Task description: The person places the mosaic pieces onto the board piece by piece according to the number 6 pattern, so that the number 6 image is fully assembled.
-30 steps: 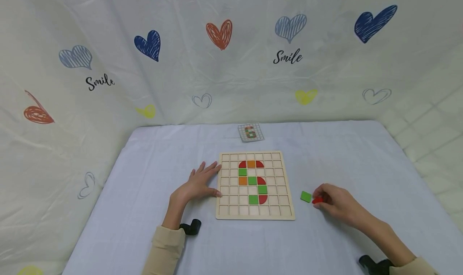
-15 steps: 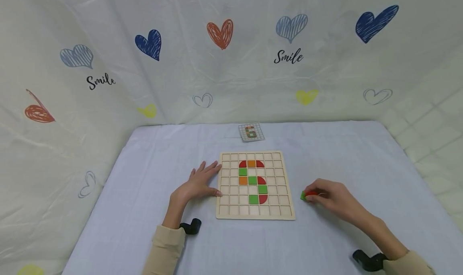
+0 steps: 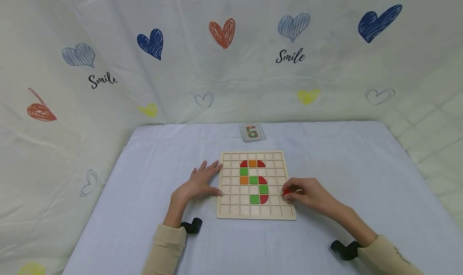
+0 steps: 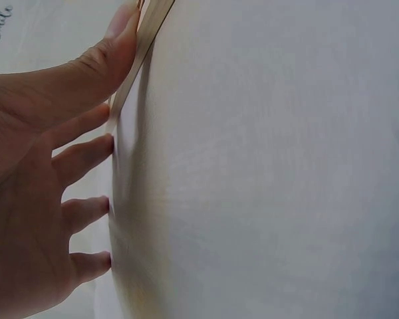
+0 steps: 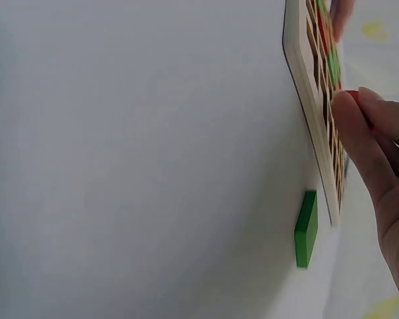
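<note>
A wooden grid board (image 3: 231, 210) lies on the white cloth, with red quarter-round, orange and green square tiles set in its cells. My left hand (image 3: 197, 185) rests at the board's left edge, fingers spread and thumb on the rim; the left wrist view shows the thumb (image 4: 113, 56) against the frame. Over the board's right edge, my right hand (image 3: 307, 192) pinches a small red tile (image 3: 286, 192) between thumb and fingers. Its shape is mostly covered. A green square tile (image 5: 306, 229) lies on the cloth beside the board, hidden from the head view by the right hand.
Behind the board lies a small card (image 3: 253, 132) printed with a similar coloured pattern on a grid. A white curtain with hearts (image 3: 222, 33) hangs beyond the table's far edge. Black wrist devices (image 3: 346, 250) sit at both cuffs.
My right hand has moved left with the red tile, from beside the green tile to the board's right edge. The left hand keeps its place.
</note>
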A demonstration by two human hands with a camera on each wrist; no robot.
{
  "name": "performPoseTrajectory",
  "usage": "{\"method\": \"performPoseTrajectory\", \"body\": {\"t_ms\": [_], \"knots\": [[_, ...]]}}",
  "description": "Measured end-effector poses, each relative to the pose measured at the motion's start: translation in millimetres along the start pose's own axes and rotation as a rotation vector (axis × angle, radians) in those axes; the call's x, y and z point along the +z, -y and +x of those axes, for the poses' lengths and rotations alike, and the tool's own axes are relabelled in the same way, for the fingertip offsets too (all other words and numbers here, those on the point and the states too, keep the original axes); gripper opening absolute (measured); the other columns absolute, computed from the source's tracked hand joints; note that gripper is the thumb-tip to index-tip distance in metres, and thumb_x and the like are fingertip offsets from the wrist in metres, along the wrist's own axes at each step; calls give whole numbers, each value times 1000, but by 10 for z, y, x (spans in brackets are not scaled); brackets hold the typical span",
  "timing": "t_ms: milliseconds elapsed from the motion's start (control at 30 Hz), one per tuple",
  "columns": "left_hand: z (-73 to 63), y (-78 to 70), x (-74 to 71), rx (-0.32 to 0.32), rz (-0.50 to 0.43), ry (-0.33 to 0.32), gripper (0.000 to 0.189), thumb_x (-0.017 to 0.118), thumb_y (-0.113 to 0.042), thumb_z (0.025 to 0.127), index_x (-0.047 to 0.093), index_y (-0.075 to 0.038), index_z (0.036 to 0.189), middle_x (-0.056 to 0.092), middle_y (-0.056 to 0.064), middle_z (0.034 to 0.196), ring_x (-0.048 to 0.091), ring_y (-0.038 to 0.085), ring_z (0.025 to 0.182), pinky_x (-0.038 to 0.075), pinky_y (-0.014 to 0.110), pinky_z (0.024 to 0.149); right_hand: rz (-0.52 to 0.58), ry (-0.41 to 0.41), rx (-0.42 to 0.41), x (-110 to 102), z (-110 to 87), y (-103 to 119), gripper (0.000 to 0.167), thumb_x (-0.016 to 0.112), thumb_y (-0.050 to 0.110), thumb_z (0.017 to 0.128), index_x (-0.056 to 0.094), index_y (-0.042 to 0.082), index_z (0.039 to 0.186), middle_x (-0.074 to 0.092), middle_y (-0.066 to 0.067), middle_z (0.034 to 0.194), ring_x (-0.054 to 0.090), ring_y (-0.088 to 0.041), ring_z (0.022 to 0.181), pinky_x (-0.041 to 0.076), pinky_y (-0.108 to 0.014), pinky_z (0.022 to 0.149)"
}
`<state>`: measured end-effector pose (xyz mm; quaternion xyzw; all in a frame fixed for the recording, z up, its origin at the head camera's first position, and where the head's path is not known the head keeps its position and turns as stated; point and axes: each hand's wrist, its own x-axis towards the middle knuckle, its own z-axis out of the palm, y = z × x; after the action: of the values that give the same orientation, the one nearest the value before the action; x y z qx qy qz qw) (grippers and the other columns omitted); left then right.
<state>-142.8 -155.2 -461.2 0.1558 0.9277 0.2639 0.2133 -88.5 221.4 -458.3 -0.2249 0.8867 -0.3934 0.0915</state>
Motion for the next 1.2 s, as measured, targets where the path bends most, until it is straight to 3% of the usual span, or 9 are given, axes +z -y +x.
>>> {"method": "performPoseTrajectory", "body": {"t_ms": [133, 333, 467, 567, 733, 933, 1000, 1200], "knots": [[0, -3, -5, 2, 0, 1, 97, 86, -35, 83, 33, -20, 163, 22, 0, 172, 1, 36, 161, -1, 65, 126, 11, 23, -31, 61, 91, 42, 14, 78, 8, 90, 77, 9, 105, 75, 5, 99, 65, -3, 88, 59, -20, 81], [-6, -5, -12, -2, -2, 2, 97, 86, -34, 83, 33, -20, 163, 21, 1, 172, 1, 36, 161, -1, 65, 126, -48, 22, -149, 144, 223, 119, 23, 76, 6, 91, 79, 6, 113, 78, -1, 102, 66, -5, 87, 60, -22, 79], [-9, -10, -18, -2, -3, 1, 97, 86, -35, 83, 33, -20, 163, 21, 1, 172, 0, 36, 161, -1, 65, 126, -53, 29, -134, 190, 302, 186, 26, 76, 8, 92, 73, 6, 118, 78, -2, 102, 69, -8, 87, 61, -24, 81], [-7, -9, -16, 0, -5, 2, 97, 86, -35, 83, 33, -19, 163, 21, 1, 172, 0, 36, 161, -1, 65, 126, -34, 34, -117, 225, 352, 230, 21, 76, 7, 92, 68, 9, 111, 76, 0, 100, 70, -10, 88, 61, -27, 83], [-1, -6, -12, 1, -1, 1, 97, 86, -35, 83, 33, -20, 163, 21, 1, 172, 0, 36, 161, -1, 65, 126, -57, 30, -163, 295, 427, 288, 16, 76, 5, 91, 74, 7, 108, 76, -2, 103, 68, -13, 92, 61, -27, 86], [5, 5, -10, 3, -3, 0, 97, 86, -35, 83, 33, -20, 163, 21, 0, 172, 0, 36, 161, -1, 65, 126, -102, 36, -260, 344, 535, 345, 18, 75, 3, 92, 77, 4, 109, 73, -1, 95, 60, -7, 81, 56, -21, 73], [5, 9, -9, 4, -2, 0, 97, 86, -35, 83, 33, -20, 163, 21, 0, 172, 0, 36, 161, -1, 65, 126, -108, 49, -265, 357, 561, 368, 19, 75, 3, 92, 77, 3, 111, 73, -1, 94, 57, -6, 79, 54, -21, 71], [8, 10, -6, 10, -8, -1, 97, 86, -35, 82, 33, -20, 163, 22, 1, 172, 0, 36, 161, -1, 65, 126, -89, 101, -216, 421, 625, 436, 18, 74, 6, 93, 74, 6, 111, 75, 0, 101, 62, -7, 87, 58, -24, 81]]}}
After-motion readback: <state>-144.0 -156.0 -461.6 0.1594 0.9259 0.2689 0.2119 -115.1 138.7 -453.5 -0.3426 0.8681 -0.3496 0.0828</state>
